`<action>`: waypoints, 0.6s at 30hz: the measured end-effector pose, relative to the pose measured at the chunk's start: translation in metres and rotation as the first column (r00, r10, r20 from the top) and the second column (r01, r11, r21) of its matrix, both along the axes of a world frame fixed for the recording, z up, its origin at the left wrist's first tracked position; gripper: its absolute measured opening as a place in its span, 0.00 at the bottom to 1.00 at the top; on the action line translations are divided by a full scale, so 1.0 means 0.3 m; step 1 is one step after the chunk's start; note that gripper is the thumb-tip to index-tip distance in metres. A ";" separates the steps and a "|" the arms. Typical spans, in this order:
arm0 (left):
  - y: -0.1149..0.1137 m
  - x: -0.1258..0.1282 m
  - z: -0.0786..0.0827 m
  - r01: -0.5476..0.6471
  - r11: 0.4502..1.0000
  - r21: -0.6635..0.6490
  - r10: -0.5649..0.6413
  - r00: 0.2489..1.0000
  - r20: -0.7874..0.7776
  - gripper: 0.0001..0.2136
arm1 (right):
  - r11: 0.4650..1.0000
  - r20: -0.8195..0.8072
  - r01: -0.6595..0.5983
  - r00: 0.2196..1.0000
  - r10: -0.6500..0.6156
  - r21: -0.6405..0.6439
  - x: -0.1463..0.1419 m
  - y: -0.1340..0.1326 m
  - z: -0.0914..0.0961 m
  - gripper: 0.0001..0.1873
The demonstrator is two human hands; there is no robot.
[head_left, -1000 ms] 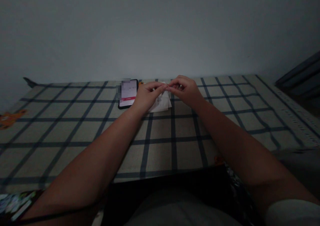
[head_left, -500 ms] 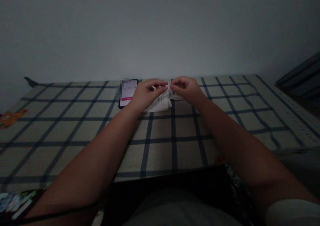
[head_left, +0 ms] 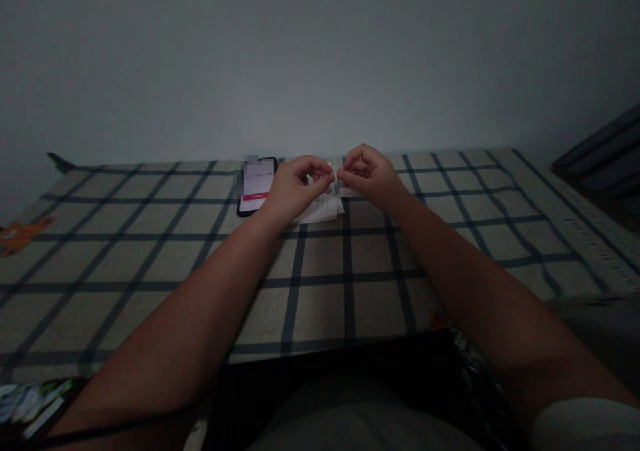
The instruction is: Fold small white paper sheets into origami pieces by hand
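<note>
My left hand [head_left: 299, 183] is closed in a pinch, thumb against forefinger, on a small whitish piece [head_left: 335, 173] that looks like paper. From the other side my right hand [head_left: 367, 173] pinches the same piece, its remaining fingers curled. Both hands are close together, just above the cloth. Beneath them lies a white sheet of paper [head_left: 325, 209] with faint print, partly covered by my left hand. Whether the small piece is joined to the sheet I cannot tell.
A phone [head_left: 257, 188] with a lit screen and a pink bar lies left of my left hand. The checked cloth [head_left: 320, 304] covers the table, with a pale wall [head_left: 320, 58] behind. An orange figure [head_left: 23, 234] is at the far left, a dark slatted object [head_left: 605, 144] at the right.
My right hand has risen slightly, its fingers a bit more raised. My left hand's fingers have shifted a little to the left. The sheet and phone have stayed put.
</note>
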State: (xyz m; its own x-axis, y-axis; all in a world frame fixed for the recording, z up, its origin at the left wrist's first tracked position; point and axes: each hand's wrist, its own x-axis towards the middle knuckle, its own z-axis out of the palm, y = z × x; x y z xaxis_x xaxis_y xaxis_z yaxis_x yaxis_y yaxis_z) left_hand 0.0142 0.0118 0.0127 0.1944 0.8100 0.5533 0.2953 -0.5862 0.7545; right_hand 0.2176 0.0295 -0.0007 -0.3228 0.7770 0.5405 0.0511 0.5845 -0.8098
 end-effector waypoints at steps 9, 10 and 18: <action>-0.012 0.009 0.001 -0.137 0.989 0.056 0.139 0.990 -0.036 0.05 | 0.933 0.174 0.118 0.967 -0.186 0.341 0.008 -0.025 0.038 0.13; -0.013 0.010 0.000 -0.134 0.989 0.062 0.137 0.990 -0.042 0.06 | 0.938 0.171 0.124 0.968 -0.186 0.322 0.007 -0.024 0.036 0.12; -0.026 0.009 0.000 -0.121 0.988 0.094 0.129 0.988 -0.082 0.10 | 0.974 0.140 0.186 0.969 -0.203 0.126 -0.007 -0.032 0.031 0.11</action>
State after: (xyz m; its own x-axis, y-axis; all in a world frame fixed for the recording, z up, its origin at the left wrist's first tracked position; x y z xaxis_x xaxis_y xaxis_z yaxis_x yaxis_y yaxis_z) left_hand 0.0168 0.0040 0.0125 0.1457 0.7794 0.6093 0.4333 -0.6040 0.6689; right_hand 0.2154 0.0200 0.0087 -0.2556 0.7706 0.5838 0.2896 0.6371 -0.7143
